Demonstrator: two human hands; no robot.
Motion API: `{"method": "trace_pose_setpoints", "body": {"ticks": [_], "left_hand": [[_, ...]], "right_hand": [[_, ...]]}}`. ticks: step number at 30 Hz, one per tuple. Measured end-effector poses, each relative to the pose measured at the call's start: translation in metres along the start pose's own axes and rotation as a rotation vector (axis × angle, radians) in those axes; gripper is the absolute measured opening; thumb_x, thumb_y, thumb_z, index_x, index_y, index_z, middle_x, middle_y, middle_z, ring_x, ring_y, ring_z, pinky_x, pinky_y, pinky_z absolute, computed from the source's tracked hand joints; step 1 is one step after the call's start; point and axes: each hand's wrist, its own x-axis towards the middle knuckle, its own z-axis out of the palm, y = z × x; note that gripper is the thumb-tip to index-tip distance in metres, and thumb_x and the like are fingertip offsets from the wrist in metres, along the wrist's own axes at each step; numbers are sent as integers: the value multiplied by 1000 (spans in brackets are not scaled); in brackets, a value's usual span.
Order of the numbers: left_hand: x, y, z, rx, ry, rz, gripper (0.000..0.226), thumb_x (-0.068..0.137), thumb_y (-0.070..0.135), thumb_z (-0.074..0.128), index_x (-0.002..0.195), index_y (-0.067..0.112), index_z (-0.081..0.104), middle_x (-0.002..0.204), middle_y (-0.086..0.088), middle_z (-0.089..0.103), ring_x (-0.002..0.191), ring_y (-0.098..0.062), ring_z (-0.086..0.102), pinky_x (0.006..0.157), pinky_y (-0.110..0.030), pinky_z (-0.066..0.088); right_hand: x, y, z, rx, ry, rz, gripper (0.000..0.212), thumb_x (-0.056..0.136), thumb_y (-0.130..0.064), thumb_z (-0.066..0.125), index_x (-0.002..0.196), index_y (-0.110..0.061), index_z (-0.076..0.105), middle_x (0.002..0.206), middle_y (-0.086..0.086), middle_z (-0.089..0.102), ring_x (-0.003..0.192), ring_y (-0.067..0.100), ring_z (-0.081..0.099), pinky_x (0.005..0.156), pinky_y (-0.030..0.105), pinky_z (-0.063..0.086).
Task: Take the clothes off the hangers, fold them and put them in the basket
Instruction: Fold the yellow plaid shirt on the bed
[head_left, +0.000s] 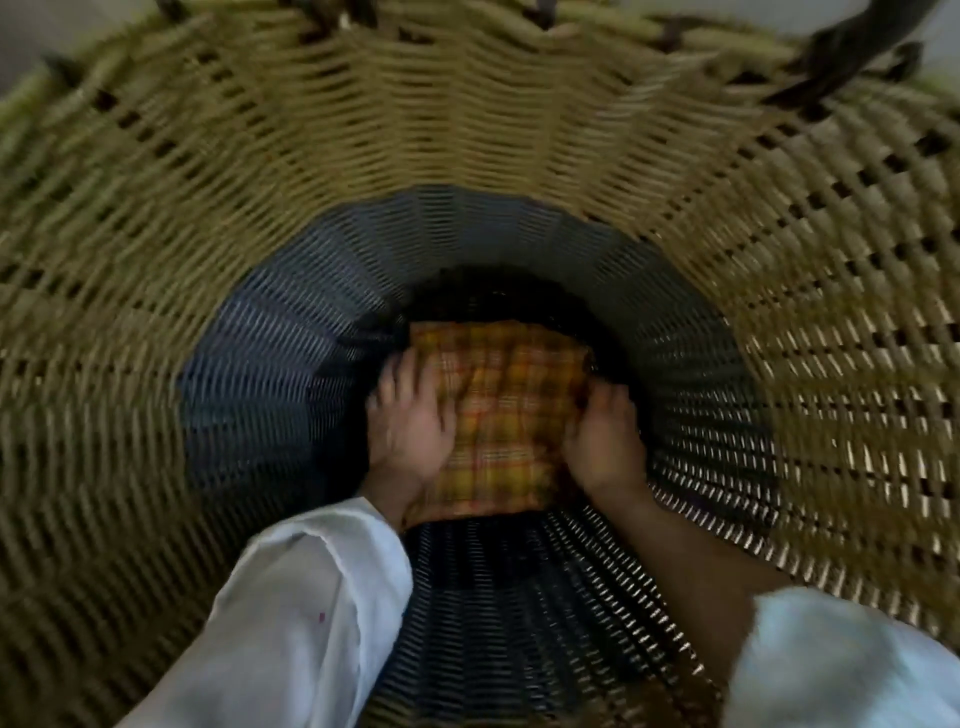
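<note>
I am looking straight down into a tall woven basket (156, 218), tan near the rim and dark blue lower down. A folded yellow-orange plaid garment (501, 415) lies deep at its bottom, on something dark. My left hand (410, 421) rests on the garment's left edge with fingers spread over it. My right hand (605, 441) grips the right edge, fingers curled around the cloth. Both white sleeves reach down into the basket. The picture is blurred by motion.
The basket's wall fills nearly the whole view. A dark handle (852, 47) shows at the rim, top right. Pale floor shows only at the top corners.
</note>
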Motion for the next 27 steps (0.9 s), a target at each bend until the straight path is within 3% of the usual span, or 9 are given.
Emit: {"method": "trace_pose_setpoints", "body": {"ticks": [3,6,9,14,19,23,27], "left_hand": [[14,0,-5,144,-285,252,77,91,58,34,151,23,2,160,-6,-1,146,-27,-3,115,-49,10],[27,-7,2,303,-551,260,109,74,79,42,148,27,-18,157,-1,-22,144,-25,-20,116,-53,-2],[30,-20,25,414,-619,280,125,65,81,54,143,28,-28,154,-2,-30,142,-26,-25,114,-58,-2],[23,-24,57,560,-563,210,132,63,75,62,127,30,-43,152,-2,-34,140,-31,-28,112,-61,2],[17,-8,17,562,-637,170,128,65,69,67,141,34,-30,154,-6,-30,141,-32,-26,112,-60,2],[-1,11,-59,472,-625,160,118,69,70,63,145,36,-20,156,-8,-23,141,-33,-24,113,-61,-1],[-19,45,-154,367,-539,244,103,75,71,54,149,34,-8,158,-7,-15,143,-31,-20,113,-59,0]], "right_hand": [[13,-17,-13,-212,-60,-331,55,95,-35,44,141,-8,33,142,18,33,128,35,34,103,43,34],[30,-24,-2,-430,-349,-431,87,87,-55,49,150,-24,-4,157,10,-6,144,35,-7,117,51,3],[37,-7,22,-575,-532,-365,105,79,-64,55,143,-36,-24,151,6,-34,138,37,-27,114,55,-9],[42,11,51,-700,-549,-314,117,73,-68,59,134,-38,-37,137,2,-50,135,41,-32,112,59,-9],[26,4,22,-598,-606,-299,106,80,-59,58,140,-40,-27,146,4,-41,137,38,-30,111,60,-9],[-11,-10,-42,-474,-527,-309,83,90,-55,45,146,-39,-13,157,3,-17,143,33,-17,114,57,-4],[-62,-36,-127,-346,-391,-274,65,94,-35,40,150,-25,8,158,1,9,145,28,-1,116,52,8]]}}
